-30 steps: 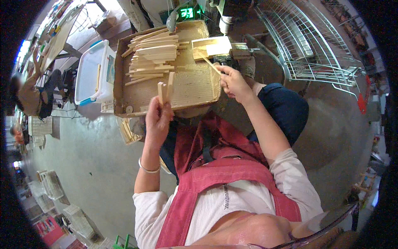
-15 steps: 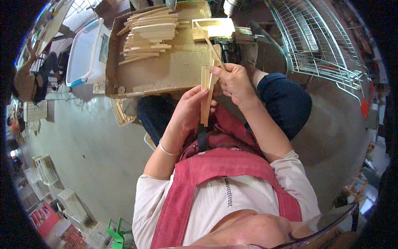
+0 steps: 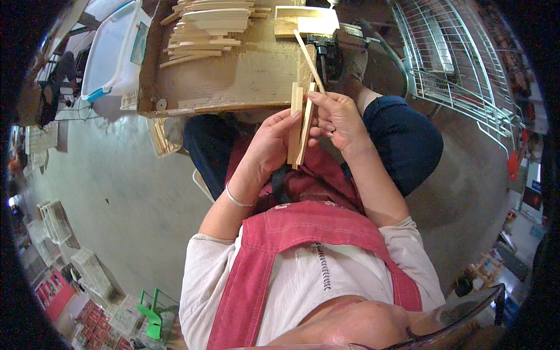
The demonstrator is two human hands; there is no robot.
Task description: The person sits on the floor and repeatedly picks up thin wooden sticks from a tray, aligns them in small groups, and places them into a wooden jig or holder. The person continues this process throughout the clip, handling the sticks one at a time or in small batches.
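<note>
The left hand (image 3: 269, 146) has its grip closed around two flat wood slats (image 3: 297, 125). At 3 o'clock, the right hand (image 3: 338, 116) pinches a thin stick (image 3: 308, 58).

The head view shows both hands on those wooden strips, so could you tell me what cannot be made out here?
- Head view: where the two wooden strips meet; the left hand covers it.
- The thin stick in the right hand: its lower end is hidden by the fingers.
- The stack of wooden slats: cut off by the top edge.
- Shelf goods at the lower left: too small.
</note>
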